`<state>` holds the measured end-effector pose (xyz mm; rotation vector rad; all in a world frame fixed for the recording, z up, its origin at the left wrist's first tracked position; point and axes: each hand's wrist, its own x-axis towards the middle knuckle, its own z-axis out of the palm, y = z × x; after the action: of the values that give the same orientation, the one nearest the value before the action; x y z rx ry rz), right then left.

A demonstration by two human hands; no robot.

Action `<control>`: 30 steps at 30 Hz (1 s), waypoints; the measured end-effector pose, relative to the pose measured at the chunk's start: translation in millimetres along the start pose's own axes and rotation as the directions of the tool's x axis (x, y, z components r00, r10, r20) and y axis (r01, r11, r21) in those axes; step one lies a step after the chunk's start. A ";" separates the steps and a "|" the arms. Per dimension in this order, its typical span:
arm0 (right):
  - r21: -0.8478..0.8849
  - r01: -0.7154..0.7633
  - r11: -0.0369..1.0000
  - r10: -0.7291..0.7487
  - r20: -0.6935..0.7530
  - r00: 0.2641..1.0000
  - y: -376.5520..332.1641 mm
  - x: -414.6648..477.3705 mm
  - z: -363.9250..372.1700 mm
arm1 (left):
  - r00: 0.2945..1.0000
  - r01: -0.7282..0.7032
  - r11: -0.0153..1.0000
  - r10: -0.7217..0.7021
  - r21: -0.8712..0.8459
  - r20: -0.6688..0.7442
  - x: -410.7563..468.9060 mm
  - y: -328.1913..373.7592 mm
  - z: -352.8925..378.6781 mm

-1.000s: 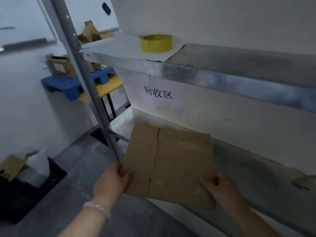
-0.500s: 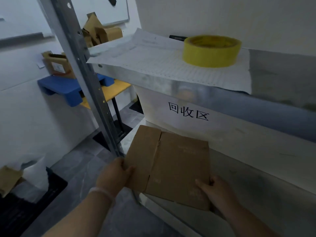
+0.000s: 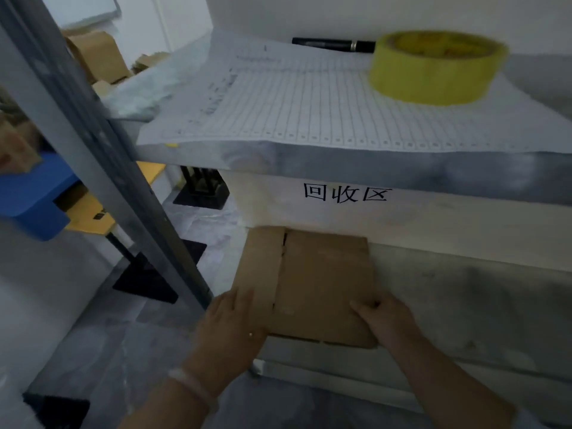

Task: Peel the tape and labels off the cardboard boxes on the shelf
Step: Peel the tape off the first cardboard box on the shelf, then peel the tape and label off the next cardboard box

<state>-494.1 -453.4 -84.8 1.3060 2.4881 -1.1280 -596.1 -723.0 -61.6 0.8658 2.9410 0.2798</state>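
Held in the air a moment ago, the flattened cardboard box [image 3: 322, 280] now lies on the shelf [image 3: 464, 305], left hand [image 3: 232, 328] pressing flat on its near corner, right hand [image 3: 387, 320] pinching its edge, apparently stripped and stowed.

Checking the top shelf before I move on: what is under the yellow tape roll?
The tape roll rests on a lined paper sheet spread over the metal shelf, whose front edge shows. Whatever lies within the roll's footprint, and the shelf surface beneath the sheet, is covered.
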 end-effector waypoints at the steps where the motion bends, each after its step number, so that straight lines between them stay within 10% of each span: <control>1: -0.012 -0.018 1.000 0.018 -0.022 1.000 -3.6 -2.7 1.7 | 0.998 -0.070 0.997 0.070 -0.032 0.002 1.0 -0.5 1.5; 10: -0.110 0.137 0.985 -0.158 -0.219 0.963 10.4 -54.6 -23.6 | 0.932 -0.356 0.929 0.360 -0.101 0.026 34.1 46.2 -6.6; 17: -0.374 0.155 0.914 -0.330 -0.467 0.820 72.4 -105.7 -90.1 | 0.746 -0.666 0.740 0.663 -0.096 -0.057 45.5 161.3 -8.5; 30: -0.357 -0.162 0.920 -0.131 -0.669 0.731 292.8 -220.6 -280.3 | 0.436 -0.899 0.429 0.869 -0.083 -0.232 -53.1 499.2 -7.2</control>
<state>-73.9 -311.9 42.9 1.8356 2.9353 -0.0548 -287.2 -340.8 41.5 2.3911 2.1342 0.6823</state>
